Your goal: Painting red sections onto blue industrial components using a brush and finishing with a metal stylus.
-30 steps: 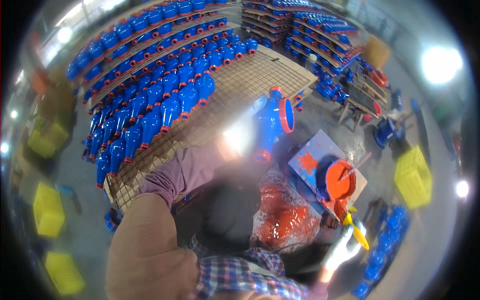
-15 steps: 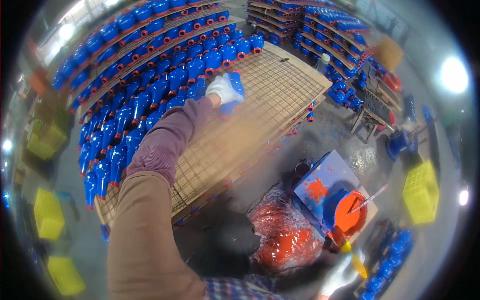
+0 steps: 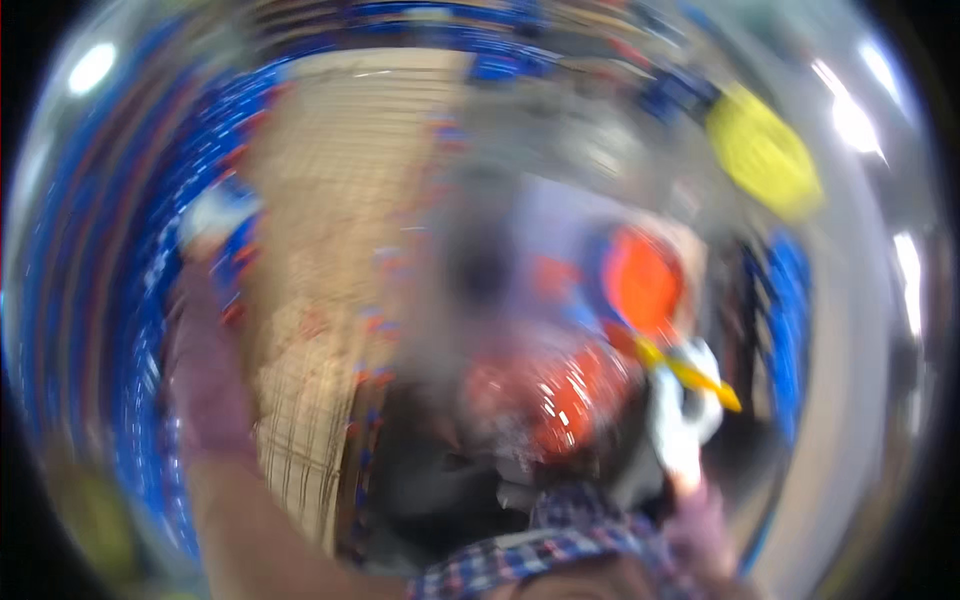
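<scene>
The view is smeared by motion. My left hand (image 3: 215, 215), in a white glove, reaches to the edge of the rows of blue castings (image 3: 160, 330) with red ends; its fingers are too blurred to read. Beside it lies a blue casting (image 3: 240, 245), touching or very near the glove. My right hand (image 3: 685, 405), also gloved in white, is closed around a paintbrush (image 3: 690, 375) with a yellow handle, whose red-smeared end points at a round pot of orange-red paint (image 3: 645, 280). The pot stands on a paint-spotted grey box (image 3: 560, 220).
A wooden board with a wire grid (image 3: 340, 200) stretches away left of centre. Below the box sits a glossy red-smeared bundle (image 3: 550, 395). A yellow crate (image 3: 765, 150) stands at far right, near a row of blue pieces (image 3: 790, 330).
My view has swung right, so the board and castings shift left and the paint pot moves up toward the centre. My right hand with the paintbrush now shows more fully.
</scene>
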Motion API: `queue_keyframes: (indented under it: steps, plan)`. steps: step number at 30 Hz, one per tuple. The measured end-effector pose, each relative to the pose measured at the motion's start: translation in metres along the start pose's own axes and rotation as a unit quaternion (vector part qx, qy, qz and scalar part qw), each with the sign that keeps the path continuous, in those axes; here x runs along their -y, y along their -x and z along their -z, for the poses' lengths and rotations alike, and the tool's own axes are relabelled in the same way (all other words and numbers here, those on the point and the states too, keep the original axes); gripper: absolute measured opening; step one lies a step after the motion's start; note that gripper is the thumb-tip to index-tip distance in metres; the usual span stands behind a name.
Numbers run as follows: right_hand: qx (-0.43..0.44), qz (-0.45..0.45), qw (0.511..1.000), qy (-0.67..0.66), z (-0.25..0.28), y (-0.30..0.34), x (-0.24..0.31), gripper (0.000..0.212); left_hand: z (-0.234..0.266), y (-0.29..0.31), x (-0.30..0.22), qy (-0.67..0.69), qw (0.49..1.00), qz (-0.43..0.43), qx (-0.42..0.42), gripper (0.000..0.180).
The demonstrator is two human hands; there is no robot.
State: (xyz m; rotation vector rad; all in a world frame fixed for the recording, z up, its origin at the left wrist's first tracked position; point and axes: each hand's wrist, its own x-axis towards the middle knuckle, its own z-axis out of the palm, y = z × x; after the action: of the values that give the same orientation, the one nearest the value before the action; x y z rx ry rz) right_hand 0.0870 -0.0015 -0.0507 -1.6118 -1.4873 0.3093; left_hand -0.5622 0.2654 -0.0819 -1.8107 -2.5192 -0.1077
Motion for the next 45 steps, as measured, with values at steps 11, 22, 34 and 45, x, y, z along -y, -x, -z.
queue_keyframes:
  steps: [11, 22, 34, 45]
  plan:
    - [-0.171, 0.288, 0.905, 0.263, 0.168, -0.012, -0.052, 0.036, -0.018, 0.105, -0.042, -0.136, 0.901, -0.124, -0.392, 0.084]
    - [0.128, -0.312, 0.778, 0.531, 0.388, 0.368, -0.218, 0.034, -0.071, 0.307, -0.13, 0.065, 0.884, -0.332, -0.321, 0.041]
    - [0.173, -0.504, 0.721, 0.442, 0.408, 0.522, -0.298, 0.037, -0.066, 0.292, -0.205, 0.258, 0.918, -0.281, -0.111, 0.043]
    - [-0.147, -0.239, 0.862, 0.423, 0.416, 0.378, -0.267, 0.015, 0.016, 0.323, -0.289, 0.348, 0.863, -0.349, -0.112, 0.042]
